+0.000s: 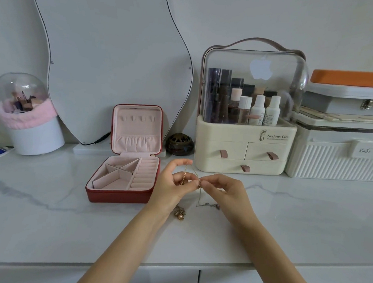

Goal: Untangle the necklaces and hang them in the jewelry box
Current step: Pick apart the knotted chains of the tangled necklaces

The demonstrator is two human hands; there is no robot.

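You are facing a marble bench (47,220) where a cream cosmetics organizer (245,144) is standing right, a wavy mirror (112,61) is leaning behind, and a pink-trimmed brush holder (31,120) is sitting left.

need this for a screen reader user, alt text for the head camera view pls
Two hands work at tangled necklaces above a white marble counter: the left hand pinches a gold chain, the right hand a silver one. An open red jewelry box with pink lining sits left of them.
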